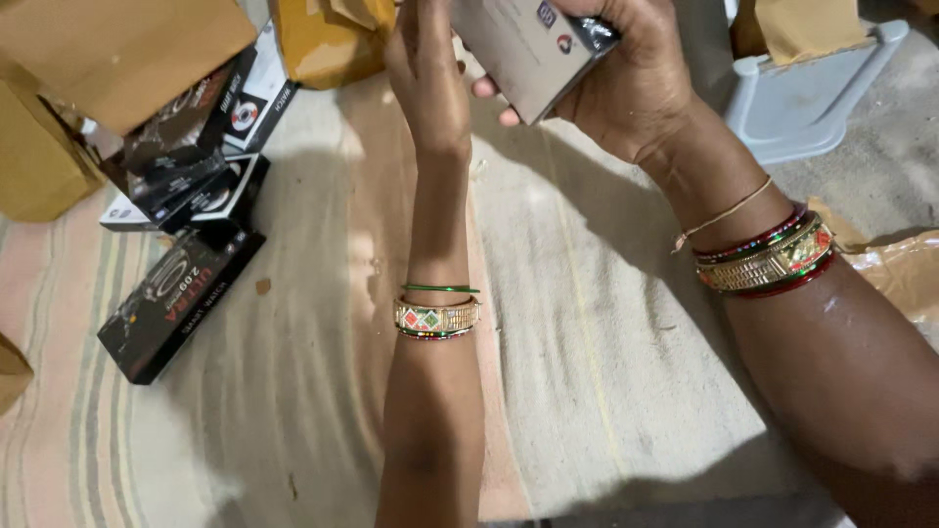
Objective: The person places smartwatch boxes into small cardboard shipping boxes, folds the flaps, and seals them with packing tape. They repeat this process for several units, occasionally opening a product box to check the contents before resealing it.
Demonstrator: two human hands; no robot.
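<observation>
Nearest the camera are two forearms, each ringed with bangles (437, 315), rising from 6 o'clock toward 12 over a pale striped cloth (606, 391). The right hand (626, 78), at about 1 o'clock, is wrapped around a flat grey box (523, 54): fingers curl over its far end, and fingertips show beneath its lower edge. The left hand (427, 73), at 12 o'clock, stands edge-on just beside the box's left side, fingers straight and close together. Whether it actually touches the box cannot be told from here.

So the box is held up off the cloth, tilted, its top cut off by the frame's upper edge.

At 9 to 10 o'clock a loose pile of black boxes (186, 186) lies on the cloth, one long black box (181, 303) lowest and apart from the rest. Brown cartons (108, 49) sit at 10 and 11 o'clock, and a grey plastic stool (812, 93) at 2 o'clock.

The step in hand looks like inspecting or opening the grey box, with the right hand steadying it. A next move would likely need the left fingers to find an edge or flap while the right keeps a firm hold.
</observation>
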